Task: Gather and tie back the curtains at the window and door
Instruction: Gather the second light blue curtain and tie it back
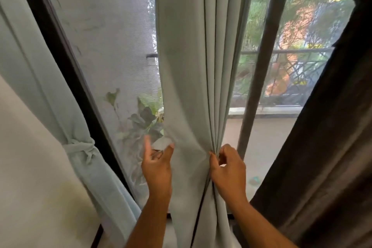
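Gathering the middle curtain [187,78] of pale green, hanging straight down in front of the screened door [112,50] with the balcony behind. Right of its flat part, already folded into several narrow pleats, and these held at waist height by the right hand [227,169], thumb and fingers pinching the bunch of folds together. At the left edge of the same curtain, the left hand [158,164], blurred, with fingers spread and partly curled, the fingertips [171,146] touching the loose edge of the cloth; cannot tell if gripping it or only reaching for it.

Far to the left of the middle curtain, another pale curtain [66,106] already drawn aside and bound with a knotted tie [82,148] of the same cloth, so that part seems finished. To the right of the middle curtain, past the dark door frame [259,66], a dark brown curtain [326,127] hanging loose, seemingly not yet tied.

Step in hand, as judged: collecting the flat left half of the middle curtain into the pleats. Next move probably calling for catching the loose edge with the left hand, bringing it over to the right hand's bunch without letting the pleats slip, then finding a tie, none visible near this curtain, and wrapping it around the gathered cloth
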